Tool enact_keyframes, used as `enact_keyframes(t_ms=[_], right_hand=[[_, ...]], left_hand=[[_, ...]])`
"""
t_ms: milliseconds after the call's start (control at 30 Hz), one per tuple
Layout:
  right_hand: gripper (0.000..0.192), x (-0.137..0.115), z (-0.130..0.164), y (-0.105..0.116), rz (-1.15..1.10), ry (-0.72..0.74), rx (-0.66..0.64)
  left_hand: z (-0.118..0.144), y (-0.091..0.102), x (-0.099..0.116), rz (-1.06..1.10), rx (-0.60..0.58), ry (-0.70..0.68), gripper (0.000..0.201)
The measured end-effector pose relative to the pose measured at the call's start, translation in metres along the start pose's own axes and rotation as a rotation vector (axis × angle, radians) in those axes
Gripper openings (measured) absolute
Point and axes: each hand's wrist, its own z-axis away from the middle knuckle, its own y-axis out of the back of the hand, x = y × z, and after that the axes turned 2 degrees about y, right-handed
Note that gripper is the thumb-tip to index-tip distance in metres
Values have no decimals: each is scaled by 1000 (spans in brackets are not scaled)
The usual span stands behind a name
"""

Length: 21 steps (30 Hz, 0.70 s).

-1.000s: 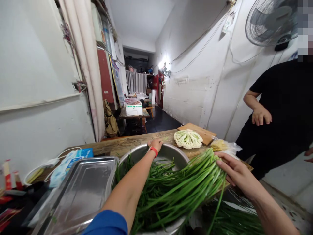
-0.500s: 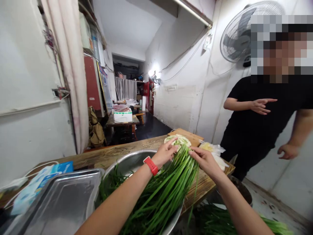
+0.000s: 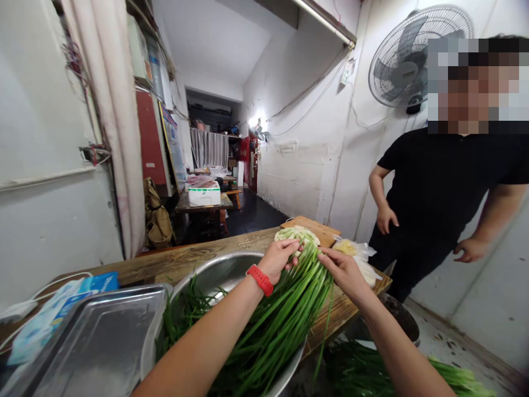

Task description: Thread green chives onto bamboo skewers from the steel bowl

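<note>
A large bundle of long green garlic chives (image 3: pixel 285 325) lies across a steel basin (image 3: pixel 206 268), its pale ends pointing away from me. My left hand (image 3: pixel 283 260), with a red watch band at the wrist, is over the pale ends, thumb and fingers pinched on chives. At the bundle's right edge, my right hand (image 3: pixel 343 269) pinches chives between thumb and index finger. Just beyond my fingertips is a pale green-white, rounded heap (image 3: pixel 285 234), whose kind I cannot make out. Cut or loose greens (image 3: pixel 185 309) fill the basin's left side.
The basin stands on a wooden table (image 3: pixel 165 253). A metal tray (image 3: pixel 99 342) and a blue tissue pack (image 3: pixel 61 309) are left; a wooden board (image 3: pixel 326 231) and plastic bags (image 3: pixel 359 256) lie right. More chives (image 3: pixel 351 364) are below. A person in black (image 3: pixel 450 182) stands right.
My left fingers were more stretched out and are now curled into a pinch. My right hand keeps its hold. The other person's raised hand has dropped to waist height.
</note>
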Motion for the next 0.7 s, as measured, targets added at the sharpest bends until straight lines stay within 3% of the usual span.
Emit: enact_keyframes(t_ms=[700], right_hand=[[35,-6,2,1,30,17,-12]], left_hand=[[3,-4,-1,145,45,83,35]])
